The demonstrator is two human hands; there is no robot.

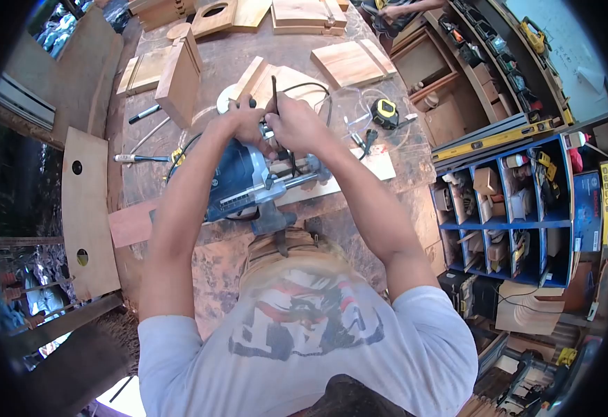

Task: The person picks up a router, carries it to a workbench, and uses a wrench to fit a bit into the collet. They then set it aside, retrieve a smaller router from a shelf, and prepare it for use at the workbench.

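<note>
- Blue power tool (238, 175): at the near edge of the bench (238, 45).
- Left hand (247, 126): fingers partly curled by its fittings; grip unclear.
- Right hand (298, 126): fingers closed around a slim dark implement (274, 90).
- Judged step: manual adjustment, calling for a steady tool.

Blue box (587, 208): "BOSCH" | shirt (311, 347): large letters, not clearly legible

One head view, wide fisheye, dark rounded edges. We look forward and steeply down past the shirt (304, 313), fairly close, onto the left hand (247, 125), right hand (297, 126) and worktop (234, 50) beneath.
</note>
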